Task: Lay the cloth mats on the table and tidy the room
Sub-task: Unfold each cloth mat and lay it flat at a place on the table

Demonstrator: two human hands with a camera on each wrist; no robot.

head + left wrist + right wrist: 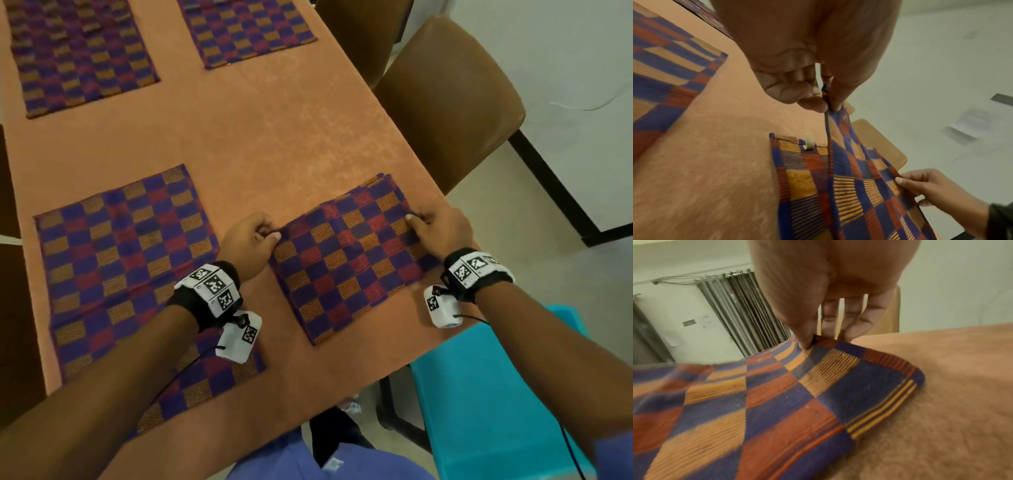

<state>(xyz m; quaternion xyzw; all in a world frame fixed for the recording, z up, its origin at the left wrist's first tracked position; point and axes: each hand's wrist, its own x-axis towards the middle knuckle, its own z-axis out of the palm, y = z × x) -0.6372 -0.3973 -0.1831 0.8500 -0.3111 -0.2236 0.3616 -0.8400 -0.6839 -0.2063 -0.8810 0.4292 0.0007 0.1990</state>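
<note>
A checked cloth mat (346, 260) in purple, red and orange lies near the right front edge of the orange-covered table (274, 130), still doubled over. My left hand (274, 234) pinches the upper layer's left edge, seen close in the left wrist view as the left hand (826, 104) lifts the mat (849, 194). My right hand (416, 219) pinches the right edge of the same layer. In the right wrist view the right hand (810, 342) holds the mat (777, 394) raised off the table. A small white tag (808, 142) shows on the lower layer.
Three more checked mats lie flat: a near-left mat (126, 267), a far-left mat (78, 54) and a far-right mat (246, 31). A brown padded chair (445, 99) stands at the table's right side, a turquoise chair (496, 394) close by my right arm.
</note>
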